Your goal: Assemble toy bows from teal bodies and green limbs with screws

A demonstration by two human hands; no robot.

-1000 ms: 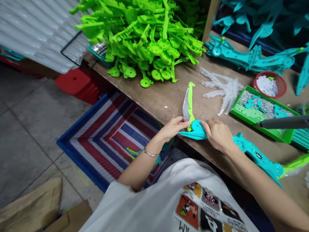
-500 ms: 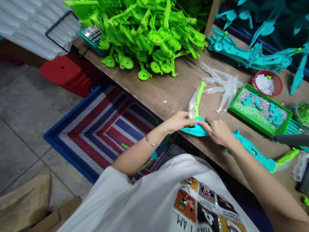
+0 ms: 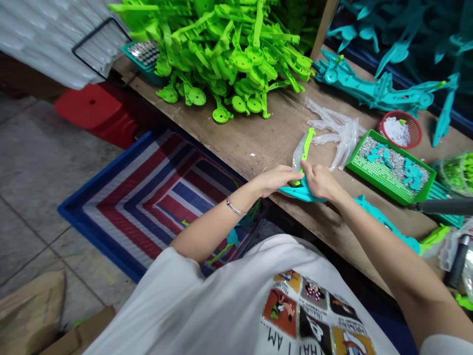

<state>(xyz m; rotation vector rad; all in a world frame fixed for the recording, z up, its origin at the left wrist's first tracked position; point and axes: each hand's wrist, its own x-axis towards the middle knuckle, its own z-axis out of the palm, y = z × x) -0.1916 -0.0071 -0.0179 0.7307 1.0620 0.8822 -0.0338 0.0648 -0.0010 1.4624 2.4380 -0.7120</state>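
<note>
At the table's front edge my left hand [image 3: 278,180] is closed on a teal plastic part [image 3: 305,194] where a green arm joins it. The green arm [image 3: 306,144] points away from me, with a translucent blade-shaped piece [image 3: 298,155] along its left side. My right hand [image 3: 320,181] is closed on the same assembly from the right, its thumb or finger against the base of the green arm. The hands hide the joint itself. Several loose translucent pieces [image 3: 342,135] lie just beyond.
A heap of green plastic parts [image 3: 236,59] covers the back left of the table. To the right stand a green basket [image 3: 391,185] of small metal and teal pieces and a red basket [image 3: 417,132]. Another teal assembly [image 3: 384,219] lies beside my right forearm. A blue-rimmed bin [image 3: 107,236] sits below left.
My right hand has moved from the teal part up to the base of the green arm. My left hand stays on the joint. The camera view has shifted slightly.
</note>
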